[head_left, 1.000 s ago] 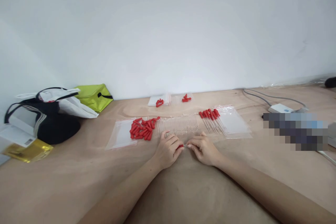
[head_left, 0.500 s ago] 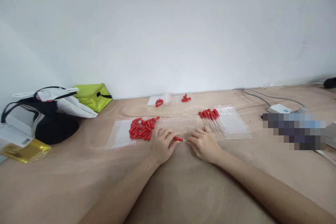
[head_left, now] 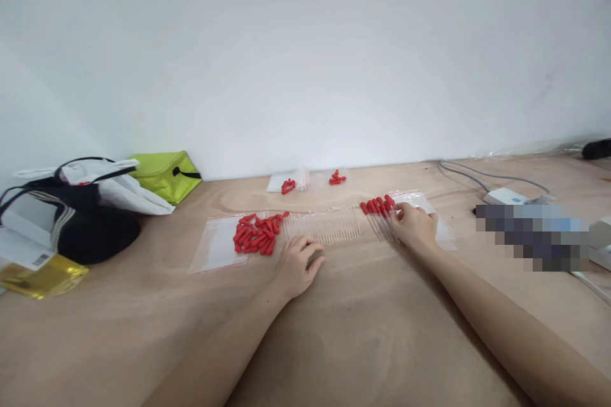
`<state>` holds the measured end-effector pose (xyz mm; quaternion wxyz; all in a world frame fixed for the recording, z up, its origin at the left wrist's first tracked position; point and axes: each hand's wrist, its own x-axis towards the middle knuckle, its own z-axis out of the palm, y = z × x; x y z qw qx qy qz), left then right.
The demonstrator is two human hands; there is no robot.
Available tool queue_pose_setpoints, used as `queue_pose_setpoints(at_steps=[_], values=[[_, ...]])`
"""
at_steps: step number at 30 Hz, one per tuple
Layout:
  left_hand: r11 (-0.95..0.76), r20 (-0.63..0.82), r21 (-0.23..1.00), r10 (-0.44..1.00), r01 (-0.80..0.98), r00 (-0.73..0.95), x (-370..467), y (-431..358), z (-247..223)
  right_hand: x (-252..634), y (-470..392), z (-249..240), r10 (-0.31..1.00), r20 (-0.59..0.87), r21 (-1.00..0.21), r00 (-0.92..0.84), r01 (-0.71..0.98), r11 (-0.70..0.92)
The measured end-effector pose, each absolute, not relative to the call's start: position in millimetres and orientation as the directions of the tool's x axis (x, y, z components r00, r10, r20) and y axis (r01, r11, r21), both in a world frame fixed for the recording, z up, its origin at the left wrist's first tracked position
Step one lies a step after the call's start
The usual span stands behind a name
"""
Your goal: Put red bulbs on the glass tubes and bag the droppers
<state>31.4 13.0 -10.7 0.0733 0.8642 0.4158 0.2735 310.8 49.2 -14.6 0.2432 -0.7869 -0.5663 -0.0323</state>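
Observation:
My left hand [head_left: 296, 267] rests on the table with its fingers apart and holds nothing. Beside it lies a heap of red rubber bulbs [head_left: 255, 235] on a clear zip bag [head_left: 217, 245]. A row of thin clear dropper tubes [head_left: 322, 226] lies just beyond that hand. To the right, my right hand [head_left: 413, 222] has its fingers pinched at the end of a row of droppers with red bulbs [head_left: 377, 205]. It closes on a dropper there, mostly hidden by the fingers. Another clear zip bag [head_left: 443, 235] lies partly under this hand.
Near the wall are two small groups of red bulbs [head_left: 288, 186] with clear bags. A green bag [head_left: 167, 176], a black cap [head_left: 98, 232] and a yellow packet [head_left: 45, 276] stand at the left. A white adapter [head_left: 506, 197] with grey cables lies at the right.
My right hand has moved right and away from me to the row of droppers, carrying the dropper from between my hands. My left hand has let go of its red bulb and stays in place.

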Motion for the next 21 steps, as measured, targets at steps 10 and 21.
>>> queue_pose_setpoints(at_steps=[10,21], values=[[-0.631,0.4,0.344,0.768,0.695,0.499,33,12,-8,288,45,-13,0.891,0.399,-0.312,0.215,0.946,-0.089],[-0.298,0.573,0.141,0.802,0.944,0.168,9,35,7,243,68,-2,0.961,0.138,-0.235,0.24,0.95,-0.203]])
